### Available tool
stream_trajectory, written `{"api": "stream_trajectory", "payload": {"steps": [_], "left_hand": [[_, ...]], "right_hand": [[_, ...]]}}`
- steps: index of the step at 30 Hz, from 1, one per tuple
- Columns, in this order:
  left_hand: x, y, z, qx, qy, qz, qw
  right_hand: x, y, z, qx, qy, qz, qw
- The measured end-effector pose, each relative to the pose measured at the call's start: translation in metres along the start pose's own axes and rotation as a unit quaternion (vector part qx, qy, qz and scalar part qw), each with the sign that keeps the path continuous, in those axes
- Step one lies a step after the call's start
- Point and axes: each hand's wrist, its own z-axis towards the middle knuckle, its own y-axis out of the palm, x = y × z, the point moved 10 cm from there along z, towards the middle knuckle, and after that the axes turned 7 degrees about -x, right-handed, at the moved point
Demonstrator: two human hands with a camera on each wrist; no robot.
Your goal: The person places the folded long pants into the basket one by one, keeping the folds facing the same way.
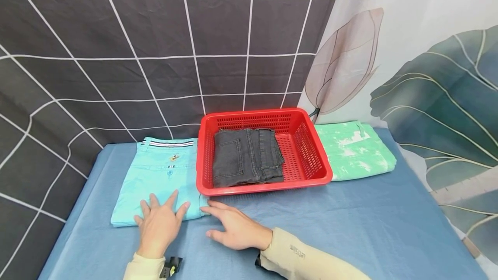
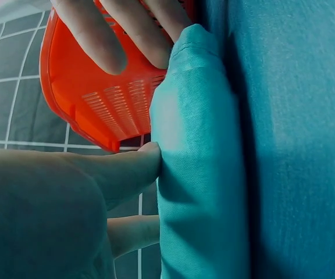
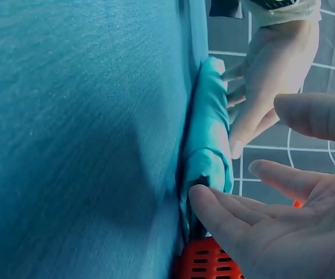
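Folded light-blue trousers (image 1: 155,176) lie flat left of the red basket, their waistband toward the back wall. My left hand (image 1: 160,224) rests on the front part of them with fingers spread; in the left wrist view its thumb (image 2: 138,165) touches the cloth. Beside their right front corner is my right hand (image 1: 237,227), fingers extended, the fingertips at the trousers' edge and holding nothing. In the right wrist view the folded edge of the trousers (image 3: 208,128) runs between both hands. Folded dark grey jeans (image 1: 247,157) lie inside the red basket (image 1: 264,190), toward its left side.
Right of the basket lies a folded green and white garment (image 1: 355,150). A blue sheet (image 1: 311,228) covers the surface. Behind hangs a dark gridded cloth (image 1: 155,25), and to the right a white curtain with leaf prints (image 1: 412,120).
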Motion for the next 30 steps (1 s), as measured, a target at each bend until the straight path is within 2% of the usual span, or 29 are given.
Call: {"api": "stream_trajectory", "payload": {"steps": [7, 18, 30], "left_hand": [[-0.001, 0.002, 0.002, -0.011, -0.007, -0.001, 0.9999], [-0.005, 0.003, -0.002, -0.012, -0.007, 0.009, 0.9999], [-0.017, 0.007, -0.011, -0.028, 0.0, 0.018, 0.9994]], "right_hand": [[0.005, 0.003, 0.003, -0.007, 0.017, 0.026, 0.9995], [0.0, 0.004, 0.002, -0.004, 0.004, 0.021, 0.9998], [-0.012, 0.008, 0.0, -0.001, -0.047, -0.008, 0.9988]]}}
